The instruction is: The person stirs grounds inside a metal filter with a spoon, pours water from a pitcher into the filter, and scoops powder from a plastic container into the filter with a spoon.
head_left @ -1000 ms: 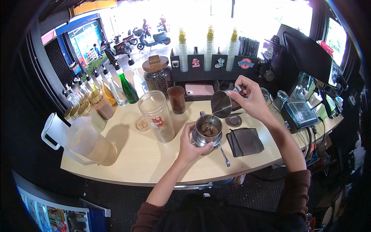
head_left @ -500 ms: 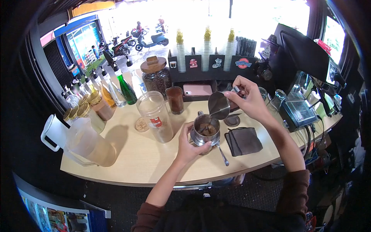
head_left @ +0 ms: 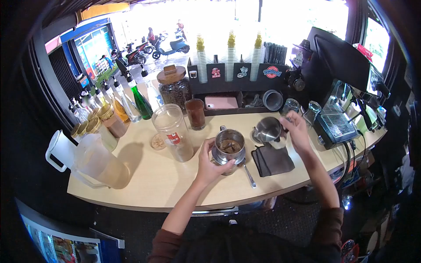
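Note:
My left hand (head_left: 211, 164) is wrapped round a metal drip coffee filter (head_left: 230, 154) that rests on a glass near the middle of the counter. Dark wet coffee shows inside the filter; most of the glass below is hidden. A small metal pitcher (head_left: 266, 130), its mouth tipped toward me, is in my right hand (head_left: 296, 131) at the far edge of a folded dark cloth (head_left: 274, 161). Beside the filter lies a metal spoon (head_left: 250, 176). Behind the pitcher, a round metal lid (head_left: 256, 136) is partly covered.
Left of the filter stand a tall clear canister (head_left: 170, 138) and a glass of brown drink (head_left: 195, 115). A plastic jug (head_left: 101, 164) and syrup bottles (head_left: 139, 98) line the left side. Black cup holder (head_left: 223, 81) at the back; espresso machine (head_left: 337, 125) on the right.
My right hand has moved the pitcher away from above the filter, right and down toward the cloth, and the pouring has stopped. My left hand still holds the filter.

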